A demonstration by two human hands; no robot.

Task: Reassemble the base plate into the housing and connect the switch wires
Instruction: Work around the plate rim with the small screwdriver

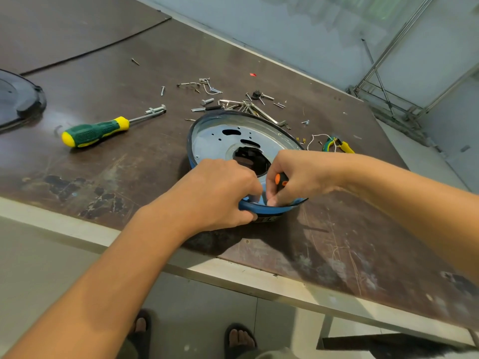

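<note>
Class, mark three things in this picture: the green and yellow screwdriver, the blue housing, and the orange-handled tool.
green and yellow screwdriver (96, 132), head view, middle of the handle.
blue housing (274, 210), head view, near rim.
orange-handled tool (278, 180), head view, orange part of the grip.

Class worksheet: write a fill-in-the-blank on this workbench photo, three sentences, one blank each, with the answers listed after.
1. The left hand grips the near rim of the round plastic housing, whose colour is ____.
2. The right hand holds a small tool whose handle is ____ and black.
3. The green-and-yellow screwdriver lies on the brown table to the ____ of the housing.
Missing words: blue; orange; left.
</note>
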